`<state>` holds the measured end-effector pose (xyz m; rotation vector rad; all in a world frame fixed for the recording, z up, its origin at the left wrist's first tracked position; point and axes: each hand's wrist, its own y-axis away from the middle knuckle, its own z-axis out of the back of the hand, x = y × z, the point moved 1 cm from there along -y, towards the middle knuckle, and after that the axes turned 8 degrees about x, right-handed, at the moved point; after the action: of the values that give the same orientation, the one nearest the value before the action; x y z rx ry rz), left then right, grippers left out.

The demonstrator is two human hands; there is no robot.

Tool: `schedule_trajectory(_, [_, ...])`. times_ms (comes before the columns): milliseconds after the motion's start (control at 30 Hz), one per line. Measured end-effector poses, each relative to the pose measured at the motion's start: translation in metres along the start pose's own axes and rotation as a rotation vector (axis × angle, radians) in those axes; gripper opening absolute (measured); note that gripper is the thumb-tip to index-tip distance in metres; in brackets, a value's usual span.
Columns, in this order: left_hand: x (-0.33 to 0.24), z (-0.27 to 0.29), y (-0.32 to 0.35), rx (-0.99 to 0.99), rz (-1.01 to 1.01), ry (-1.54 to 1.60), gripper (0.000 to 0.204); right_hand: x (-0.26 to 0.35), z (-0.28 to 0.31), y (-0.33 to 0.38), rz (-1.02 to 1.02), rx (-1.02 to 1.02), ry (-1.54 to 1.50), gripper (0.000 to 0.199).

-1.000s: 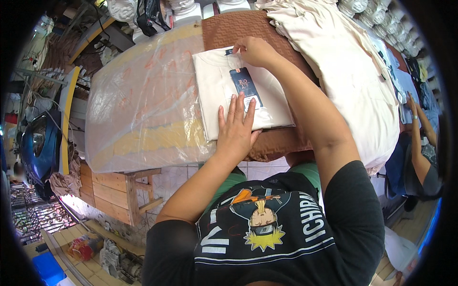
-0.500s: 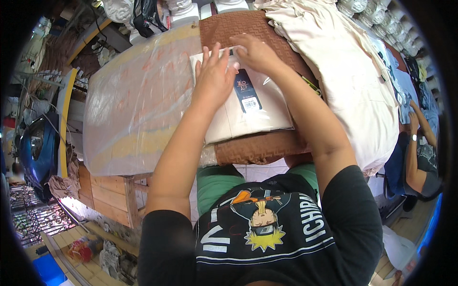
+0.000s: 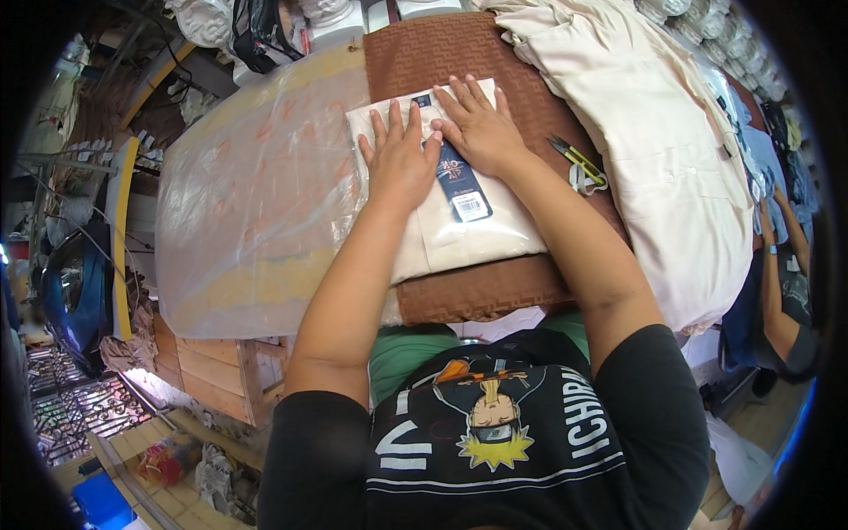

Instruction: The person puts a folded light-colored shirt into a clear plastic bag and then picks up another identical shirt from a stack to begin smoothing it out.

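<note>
In front of me lies a folded cream garment in a clear plastic bag [image 3: 450, 238], with a dark blue hang tag [image 3: 463, 190] showing through its middle. My left hand [image 3: 397, 159] rests flat on the upper left of the package, fingers spread. Beside it, my right hand [image 3: 481, 132] presses flat on the upper right, fingers apart and its thumb near the left one. Neither hand grips anything. Under the package is a brown patterned cloth [image 3: 486, 296]. Yellow-green thread snips [image 3: 579, 162] lie on this cloth, right of my right forearm.
Clear plastic sheeting [image 3: 256, 203] covers the table's left part. A pile of cream garments [image 3: 658, 168] takes up the right side. White bundled pieces [image 3: 707, 44] stand behind it. At the far right a co-worker's arm [image 3: 773, 283] reaches toward light blue cloth [image 3: 767, 159].
Both hands have flattened onto the package; the right has moved from its top edge down and right, fingers now spread. The snips show more fully beside my arm.
</note>
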<state>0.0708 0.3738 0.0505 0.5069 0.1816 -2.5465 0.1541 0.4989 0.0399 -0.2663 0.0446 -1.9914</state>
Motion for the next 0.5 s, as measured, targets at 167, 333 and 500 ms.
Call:
schedule_trajectory(167, [0.001, -0.001, -0.001, 0.008, 0.004, 0.008, 0.058, 0.001, 0.002, 0.000, -0.008, 0.016, 0.000, 0.058])
schedule_trajectory(333, [0.002, -0.004, -0.003, 0.008, -0.002, -0.018, 0.059, -0.002, 0.001, 0.000, 0.008, -0.003, 0.012, 0.059])
schedule_trajectory(500, [0.033, 0.013, -0.010, 0.055, -0.153, 0.272, 0.058, -0.019, 0.009, -0.001, 0.037, 0.061, -0.033, 0.062])
